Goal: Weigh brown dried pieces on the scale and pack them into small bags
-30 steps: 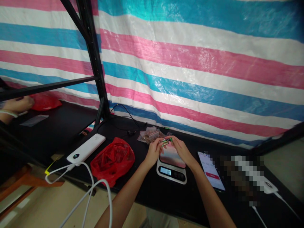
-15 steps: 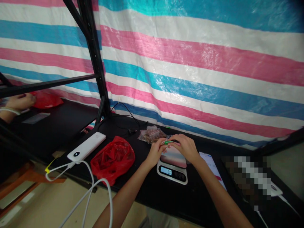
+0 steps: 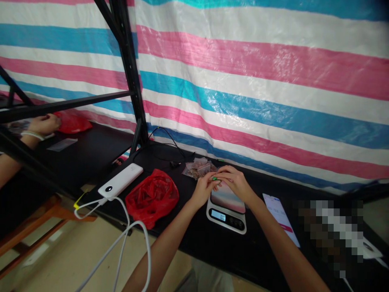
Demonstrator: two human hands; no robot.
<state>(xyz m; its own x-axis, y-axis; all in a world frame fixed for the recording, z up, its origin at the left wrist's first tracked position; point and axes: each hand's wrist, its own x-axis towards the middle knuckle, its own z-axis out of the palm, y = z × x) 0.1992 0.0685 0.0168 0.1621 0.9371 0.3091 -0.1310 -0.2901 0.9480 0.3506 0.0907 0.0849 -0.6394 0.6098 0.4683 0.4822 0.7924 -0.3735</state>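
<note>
My left hand (image 3: 204,187) and my right hand (image 3: 235,182) meet just above the far edge of a small kitchen scale (image 3: 227,206) on the black table (image 3: 188,235). Both hands have their fingers pinched together on a small clear bag with a green strip (image 3: 214,178), most of it hidden by the fingers. The scale's display is lit. Behind the hands lies a small pile of clear bags holding brown bits (image 3: 198,168).
A crumpled red plastic bag (image 3: 152,197) lies left of the scale, and a white power bank (image 3: 120,186) with white cables beyond it. A phone (image 3: 281,218) lies right of the scale. A black rack post (image 3: 129,73) stands at left; another person's hand (image 3: 42,123) rests by a second red bag.
My hands have closed in tighter over the small bag, with the right hand's fingers now covering more of it. The camera has shifted, so everything sits slightly further right in view.
</note>
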